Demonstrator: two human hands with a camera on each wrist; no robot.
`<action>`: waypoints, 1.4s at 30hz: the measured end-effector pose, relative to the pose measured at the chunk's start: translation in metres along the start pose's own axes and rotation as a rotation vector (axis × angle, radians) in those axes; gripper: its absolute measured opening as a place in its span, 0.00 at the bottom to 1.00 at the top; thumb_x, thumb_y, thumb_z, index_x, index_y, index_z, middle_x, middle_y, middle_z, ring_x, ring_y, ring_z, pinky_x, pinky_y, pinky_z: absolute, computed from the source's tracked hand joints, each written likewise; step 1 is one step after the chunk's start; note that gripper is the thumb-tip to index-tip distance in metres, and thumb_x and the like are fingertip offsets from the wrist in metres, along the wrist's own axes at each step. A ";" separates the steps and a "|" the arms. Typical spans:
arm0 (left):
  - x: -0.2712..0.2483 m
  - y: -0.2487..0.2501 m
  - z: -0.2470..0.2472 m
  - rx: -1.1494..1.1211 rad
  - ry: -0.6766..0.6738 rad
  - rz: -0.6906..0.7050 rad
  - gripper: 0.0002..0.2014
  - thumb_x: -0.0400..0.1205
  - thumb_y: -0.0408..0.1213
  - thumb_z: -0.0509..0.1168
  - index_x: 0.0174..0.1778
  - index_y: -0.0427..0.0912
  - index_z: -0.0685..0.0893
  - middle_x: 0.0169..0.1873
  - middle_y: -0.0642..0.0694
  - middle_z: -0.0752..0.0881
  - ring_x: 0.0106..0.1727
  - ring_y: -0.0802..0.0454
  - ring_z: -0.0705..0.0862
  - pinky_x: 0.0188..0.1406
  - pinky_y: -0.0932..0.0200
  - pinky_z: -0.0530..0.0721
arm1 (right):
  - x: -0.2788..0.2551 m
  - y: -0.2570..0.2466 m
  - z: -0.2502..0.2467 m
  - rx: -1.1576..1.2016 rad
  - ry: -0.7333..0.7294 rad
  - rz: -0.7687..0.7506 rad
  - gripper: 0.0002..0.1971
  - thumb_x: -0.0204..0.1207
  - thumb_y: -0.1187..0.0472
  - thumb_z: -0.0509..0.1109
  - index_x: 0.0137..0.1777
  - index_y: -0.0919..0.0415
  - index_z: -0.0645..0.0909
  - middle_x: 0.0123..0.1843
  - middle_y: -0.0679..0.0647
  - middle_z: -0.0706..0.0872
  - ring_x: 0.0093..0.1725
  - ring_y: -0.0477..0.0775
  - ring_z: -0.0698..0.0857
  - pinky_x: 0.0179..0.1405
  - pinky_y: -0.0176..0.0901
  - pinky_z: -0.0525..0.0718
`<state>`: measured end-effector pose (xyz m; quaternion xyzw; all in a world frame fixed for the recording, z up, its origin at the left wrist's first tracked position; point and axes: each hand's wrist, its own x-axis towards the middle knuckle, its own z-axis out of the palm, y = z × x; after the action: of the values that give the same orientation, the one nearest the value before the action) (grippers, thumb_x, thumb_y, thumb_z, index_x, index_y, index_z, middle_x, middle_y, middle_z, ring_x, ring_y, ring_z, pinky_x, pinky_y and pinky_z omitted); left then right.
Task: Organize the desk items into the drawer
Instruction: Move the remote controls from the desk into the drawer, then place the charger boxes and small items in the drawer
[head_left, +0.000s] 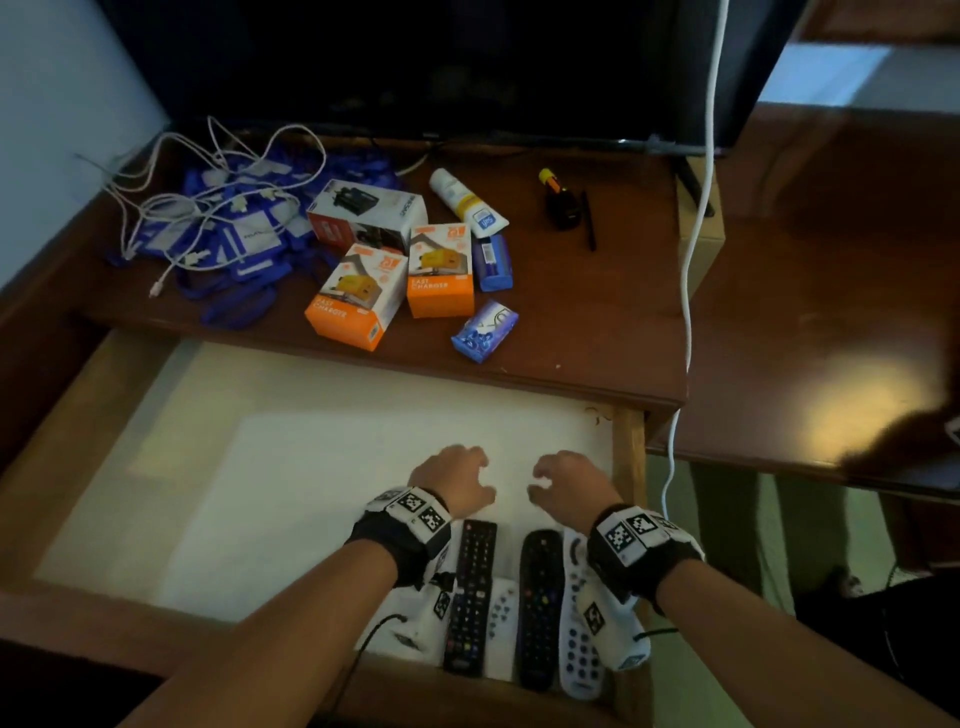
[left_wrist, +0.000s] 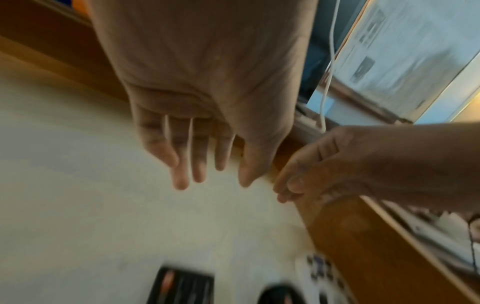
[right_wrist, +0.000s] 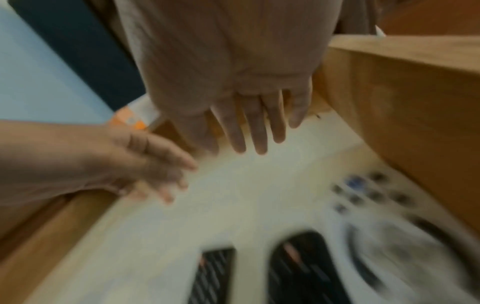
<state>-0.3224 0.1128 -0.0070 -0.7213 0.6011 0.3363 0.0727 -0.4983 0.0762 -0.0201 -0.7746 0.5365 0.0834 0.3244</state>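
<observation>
Both hands hang empty over the drawer's pale floor: the left hand (head_left: 454, 475) with fingers loosely spread and slightly bent, the right hand (head_left: 566, 480) just beside it at 3 o'clock, fingers relaxed and a little curled, gripping nothing. The wrist views agree, though they are blurred.

Beneath the wrists, at 6 o'clock from the hands, four remotes lie side by side in the drawer's (head_left: 628, 457) near right corner: a long black remote (head_left: 470, 597), a small white remote (head_left: 501, 605), a rounded black remote (head_left: 540, 608) and a white remote (head_left: 579, 649) against the right wall.

By my reading, the remotes are stowed and the hands sit between items. The rest waits on the table (head_left: 597, 322) at 12 o'clock: two orange charger boxes (head_left: 358, 296), a white box (head_left: 366, 215), a tube (head_left: 467, 202), two blue packets (head_left: 485, 330), and at 10 o'clock tangled white cables (head_left: 208, 171) over blue lanyards (head_left: 234, 244). The next move calls for reaching forward over the drawer's back edge; the boxes look the easiest grab, the cables likely need gathering.
</observation>
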 end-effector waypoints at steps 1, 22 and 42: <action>0.005 0.002 -0.017 -0.051 0.104 0.039 0.20 0.78 0.49 0.67 0.66 0.50 0.79 0.62 0.46 0.82 0.62 0.45 0.81 0.62 0.50 0.80 | 0.006 -0.006 -0.009 0.053 0.097 -0.014 0.14 0.76 0.53 0.66 0.57 0.58 0.83 0.58 0.56 0.85 0.59 0.58 0.82 0.55 0.46 0.79; 0.177 0.027 -0.213 0.473 0.293 0.301 0.42 0.73 0.62 0.68 0.80 0.58 0.57 0.79 0.43 0.62 0.80 0.38 0.54 0.73 0.35 0.60 | 0.104 -0.088 -0.062 0.191 0.540 0.045 0.30 0.63 0.47 0.80 0.61 0.54 0.72 0.66 0.50 0.75 0.71 0.53 0.70 0.59 0.53 0.72; 0.129 0.052 -0.201 -0.100 0.511 0.532 0.33 0.68 0.58 0.76 0.68 0.54 0.74 0.61 0.48 0.76 0.60 0.48 0.78 0.59 0.49 0.80 | 0.072 -0.069 -0.054 0.249 0.544 0.011 0.25 0.58 0.56 0.82 0.52 0.58 0.75 0.55 0.51 0.79 0.48 0.56 0.81 0.43 0.43 0.78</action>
<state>-0.2834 -0.1086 0.0881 -0.6033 0.7490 0.1814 -0.2051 -0.4191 0.0029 0.0162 -0.7199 0.6138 -0.1919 0.2610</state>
